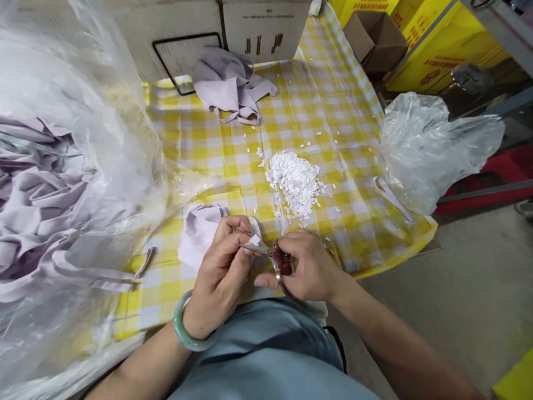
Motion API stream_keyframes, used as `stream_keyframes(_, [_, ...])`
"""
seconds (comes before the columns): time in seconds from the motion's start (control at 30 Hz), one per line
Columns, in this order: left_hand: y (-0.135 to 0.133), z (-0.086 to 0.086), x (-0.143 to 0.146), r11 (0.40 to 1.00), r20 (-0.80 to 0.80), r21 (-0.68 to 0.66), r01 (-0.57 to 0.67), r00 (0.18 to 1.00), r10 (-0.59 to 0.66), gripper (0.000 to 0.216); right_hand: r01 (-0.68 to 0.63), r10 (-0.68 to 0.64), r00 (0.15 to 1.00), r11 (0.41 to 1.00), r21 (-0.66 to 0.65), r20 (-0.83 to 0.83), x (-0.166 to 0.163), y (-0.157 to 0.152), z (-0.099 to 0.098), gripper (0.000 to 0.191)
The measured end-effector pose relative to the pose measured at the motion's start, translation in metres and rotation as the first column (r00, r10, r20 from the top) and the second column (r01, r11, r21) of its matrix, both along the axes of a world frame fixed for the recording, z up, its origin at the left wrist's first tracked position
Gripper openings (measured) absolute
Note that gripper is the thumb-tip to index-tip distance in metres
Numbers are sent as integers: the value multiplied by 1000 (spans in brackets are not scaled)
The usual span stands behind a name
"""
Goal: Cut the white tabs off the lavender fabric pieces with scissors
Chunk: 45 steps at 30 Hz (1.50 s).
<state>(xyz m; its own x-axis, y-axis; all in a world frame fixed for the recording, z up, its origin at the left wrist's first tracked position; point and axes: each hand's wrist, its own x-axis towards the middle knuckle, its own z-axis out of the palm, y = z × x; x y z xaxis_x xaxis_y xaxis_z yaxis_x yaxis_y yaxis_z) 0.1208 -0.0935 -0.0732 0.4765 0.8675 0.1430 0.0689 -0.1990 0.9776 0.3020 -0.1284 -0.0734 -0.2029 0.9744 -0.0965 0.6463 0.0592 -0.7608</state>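
My left hand (220, 278), a green bangle at its wrist, pinches a lilac fabric piece (199, 230) near a small white label (255, 240). Part of the cloth is hidden behind the fingers. In my right hand (312, 266) is a pair of metal scissors (263, 250), thumb and fingers at the handles. Its blades are apart and point left, close to the label and my left fingertips. Just beyond the hands lies a heap of small white cut pieces (295, 183) on a yellow checked tablecloth (225, 158).
At left, a large clear plastic bag (95, 72) holds a pile of lilac cloth (41, 211). Another lilac piece (233, 83) lies against cardboard boxes (179, 22) at the back. A clear bag (428, 144) and a lilac strip (392, 198) are at the right edge.
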Motion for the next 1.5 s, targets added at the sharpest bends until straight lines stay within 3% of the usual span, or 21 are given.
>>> stream_keyframes(0.3, [0,-3,5,999,-20,43,-4,1000,5,22,33,-32,999,999,11,-8,2,-1,-2,55])
stream_keyframes(0.5, [4,-3,16,998,-56,38,55,997,-53,23,87,-88,996,996,25,5,13,-9,-8,53])
stream_keyframes(0.77, [13,-8,42,985,-119,40,168,980,-162,25,262,-257,958,965,-28,131,31,-27,-20,48])
stream_keyframes(0.97, [12,-1,31,988,-169,47,148,976,-138,24,385,-390,921,911,-146,-10,40,-30,-15,40])
stream_keyframes(1.07, [10,-1,-2,979,-301,175,107,952,-50,21,317,-319,944,948,-40,-80,32,-20,-12,42])
stream_keyframes(1.17, [5,-15,-45,923,-503,385,16,842,195,6,172,-164,978,984,50,-128,1,-5,-15,60])
stream_keyframes(1.27, [-5,-31,-74,920,-581,391,0,775,247,41,29,-20,996,995,96,-92,-41,5,-24,63])
stream_keyframes(1.33, [-8,-33,-77,948,-525,319,-7,831,183,48,-39,44,997,997,70,-69,-63,9,-28,41])
stream_keyframes(1.4, [0,-25,-68,966,-428,258,-31,892,143,41,-33,38,994,998,45,-105,-72,19,-26,31])
stream_keyframes(1.5, [43,8,-45,953,-236,248,-174,943,234,22,81,-53,965,992,101,-257,-66,61,0,25])
